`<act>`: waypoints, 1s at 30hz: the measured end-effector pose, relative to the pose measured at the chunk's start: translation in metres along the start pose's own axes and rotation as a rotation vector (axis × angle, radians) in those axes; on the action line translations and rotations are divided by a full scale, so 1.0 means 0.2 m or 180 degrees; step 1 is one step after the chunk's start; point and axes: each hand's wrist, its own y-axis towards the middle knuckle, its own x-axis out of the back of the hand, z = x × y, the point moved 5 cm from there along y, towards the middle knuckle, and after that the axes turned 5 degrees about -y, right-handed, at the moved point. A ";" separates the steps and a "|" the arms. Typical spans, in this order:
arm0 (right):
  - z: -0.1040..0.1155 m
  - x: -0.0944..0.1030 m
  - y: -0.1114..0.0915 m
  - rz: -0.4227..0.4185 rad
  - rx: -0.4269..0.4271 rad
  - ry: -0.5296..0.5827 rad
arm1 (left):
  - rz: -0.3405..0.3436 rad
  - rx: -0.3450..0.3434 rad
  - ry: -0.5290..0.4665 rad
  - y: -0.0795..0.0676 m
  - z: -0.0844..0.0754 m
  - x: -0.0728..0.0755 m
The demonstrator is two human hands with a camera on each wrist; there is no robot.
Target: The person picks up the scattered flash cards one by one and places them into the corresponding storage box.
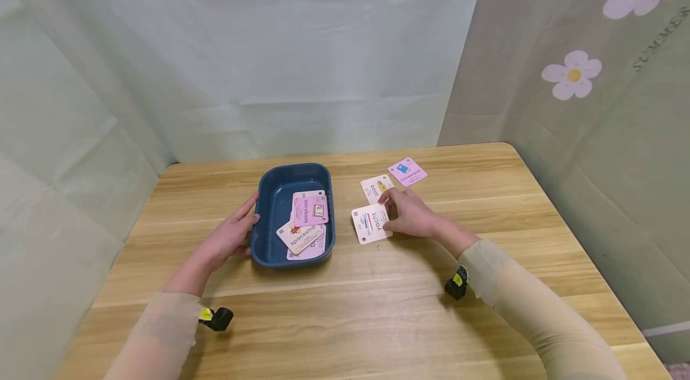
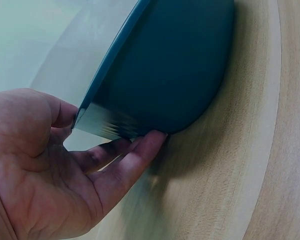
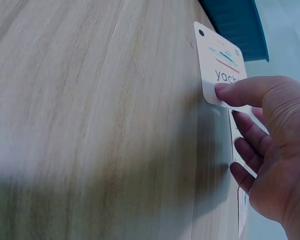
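A dark blue plastic tray (image 1: 293, 175) with rounded corners stands left of the middle of the table. My left hand (image 1: 229, 237) grips its left side, thumb at the rim and fingertips at the lower wall, as the left wrist view shows (image 2: 55, 165). Inside lie several word cards, among them a pink storybook card (image 1: 308, 210) and a spaceship card (image 1: 299, 238). To the tray's right, my right hand (image 1: 408, 214) pinches a white yacht card (image 1: 369, 224) by its edge, thumb on the printed face. The right wrist view shows that card (image 3: 220, 62) tilted off the wood.
Just beyond the right hand lies a boat card (image 1: 374, 187), partly hidden by the fingers. Farther back is a pink Chinese book card (image 1: 408, 171). The wooden table (image 1: 345, 326) ends in front of a pale cloth backdrop (image 1: 323, 68).
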 end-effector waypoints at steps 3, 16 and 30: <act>0.00 0.01 0.00 0.0003 0.0034 0.0101 | 0.0007 -0.0005 -0.0010 0.00 0.00 0.00; -0.01 0.03 -0.01 0.0009 -0.0027 0.0474 | 0.0017 -0.0011 0.0011 0.00 0.00 0.00; 0.01 0.09 -0.02 -0.0320 0.0176 0.0437 | 0.0013 -0.0026 0.0007 0.00 0.00 0.01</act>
